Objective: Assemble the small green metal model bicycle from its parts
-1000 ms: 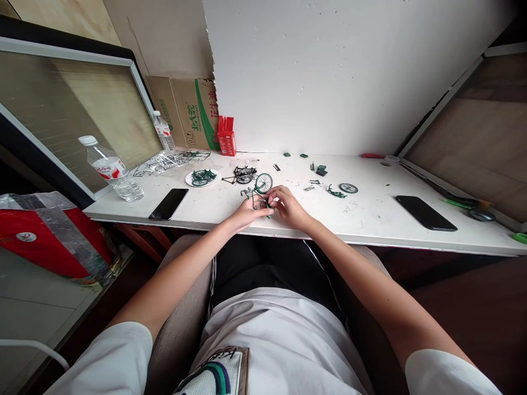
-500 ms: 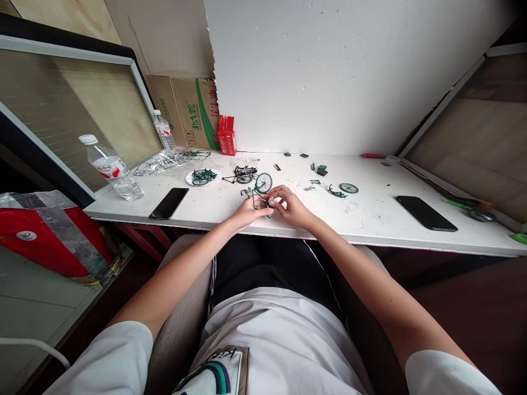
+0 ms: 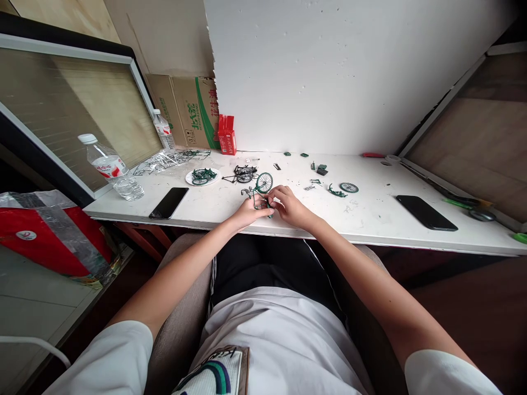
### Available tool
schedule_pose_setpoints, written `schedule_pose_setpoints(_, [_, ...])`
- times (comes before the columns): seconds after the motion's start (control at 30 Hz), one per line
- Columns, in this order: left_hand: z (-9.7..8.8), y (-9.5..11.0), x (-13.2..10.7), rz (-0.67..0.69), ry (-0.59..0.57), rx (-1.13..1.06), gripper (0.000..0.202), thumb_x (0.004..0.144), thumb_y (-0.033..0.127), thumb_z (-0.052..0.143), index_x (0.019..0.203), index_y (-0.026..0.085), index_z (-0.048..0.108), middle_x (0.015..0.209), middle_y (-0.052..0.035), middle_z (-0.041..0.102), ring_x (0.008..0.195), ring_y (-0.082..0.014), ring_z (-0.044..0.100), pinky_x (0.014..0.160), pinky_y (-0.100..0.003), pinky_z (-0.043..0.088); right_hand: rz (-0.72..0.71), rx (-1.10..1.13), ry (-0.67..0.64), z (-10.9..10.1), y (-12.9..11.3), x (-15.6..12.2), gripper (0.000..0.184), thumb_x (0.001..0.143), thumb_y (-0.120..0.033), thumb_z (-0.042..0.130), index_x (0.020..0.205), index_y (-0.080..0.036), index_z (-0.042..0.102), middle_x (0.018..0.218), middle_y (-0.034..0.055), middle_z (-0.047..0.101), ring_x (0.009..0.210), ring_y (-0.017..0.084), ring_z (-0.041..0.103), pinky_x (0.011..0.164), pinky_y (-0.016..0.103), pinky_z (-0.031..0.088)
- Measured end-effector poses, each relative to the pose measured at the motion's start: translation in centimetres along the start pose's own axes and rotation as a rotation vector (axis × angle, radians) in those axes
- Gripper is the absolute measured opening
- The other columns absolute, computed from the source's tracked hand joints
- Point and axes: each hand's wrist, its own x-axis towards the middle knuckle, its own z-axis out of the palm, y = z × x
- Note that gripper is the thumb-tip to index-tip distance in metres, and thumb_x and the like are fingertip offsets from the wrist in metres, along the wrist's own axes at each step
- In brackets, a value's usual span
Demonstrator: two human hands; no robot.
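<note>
A small green model bicycle [image 3: 260,190] stands near the front edge of the white table [image 3: 370,216], one wheel raised at the back. My left hand [image 3: 247,212] pinches its frame from the left. From the right, my right hand [image 3: 289,205] has its fingers curled on the same frame. A loose green wheel [image 3: 348,187] and a green fender piece [image 3: 335,192] lie to the right. Behind the hands lies a black model bicycle [image 3: 242,174].
A white dish with green parts [image 3: 201,176] and plastic sprues [image 3: 164,160] lie at back left. Two black phones [image 3: 168,203] [image 3: 426,212] rest on the table. A water bottle [image 3: 111,168] stands at the left edge. Cardboard boxes [image 3: 187,112] and a red carton [image 3: 226,136] stand against the wall.
</note>
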Motion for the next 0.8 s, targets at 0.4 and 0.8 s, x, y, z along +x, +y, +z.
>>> schedule_pose_setpoints(0.4, [0.01, 0.06, -0.07, -0.018, 0.005, -0.006, 0.05, 0.07, 0.021, 0.092, 0.112, 0.016, 0.067, 0.114, -0.0086, 0.072, 0.105, -0.0216, 0.066, 0.097, -0.039, 0.05, 0.278, 0.288, -0.011, 0.25, 0.51, -0.19, 0.025, 0.101, -0.048, 0.06, 0.104, -0.024, 0.064, 0.118, 0.0092, 0.067, 0.106, 0.025, 0.066, 0.084, 0.04, 0.057])
schedule_pose_setpoints(0.8, [-0.01, 0.09, -0.04, -0.036, 0.009, -0.11, 0.048, 0.069, 0.017, 0.091, 0.111, 0.015, 0.067, 0.109, -0.0075, 0.071, 0.103, -0.0208, 0.066, 0.097, -0.039, 0.051, 0.315, 0.451, -0.03, 0.23, 0.52, -0.17, 0.03, 0.098, -0.048, 0.062, 0.113, -0.023, 0.065, 0.114, 0.0084, 0.068, 0.099, 0.022, 0.065, 0.085, 0.039, 0.059])
